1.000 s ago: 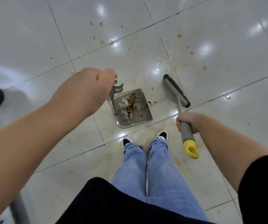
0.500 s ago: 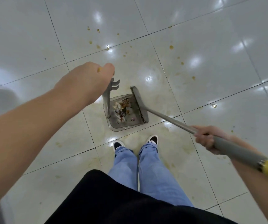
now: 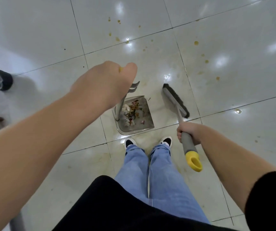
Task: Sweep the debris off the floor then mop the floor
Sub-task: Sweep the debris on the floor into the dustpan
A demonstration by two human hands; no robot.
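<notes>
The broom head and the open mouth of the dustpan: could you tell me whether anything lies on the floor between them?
Nothing bulky does. The broom head stands apart, right of the dustpan, with bare glossy tile between. Only one thin dark sliver lies by the pan's far right corner. The right hand grips the broom handle; the left hand holds the dustpan's handle.

I am not finding any readable text, label, brand, number or sign anywhere in my view: the broom [image 3: 175,100], the dustpan [image 3: 144,124] and the floor tiles [image 3: 34,30] are all showing plain surfaces, and nothing printed is appearing on the clothing or shoes either
</notes>
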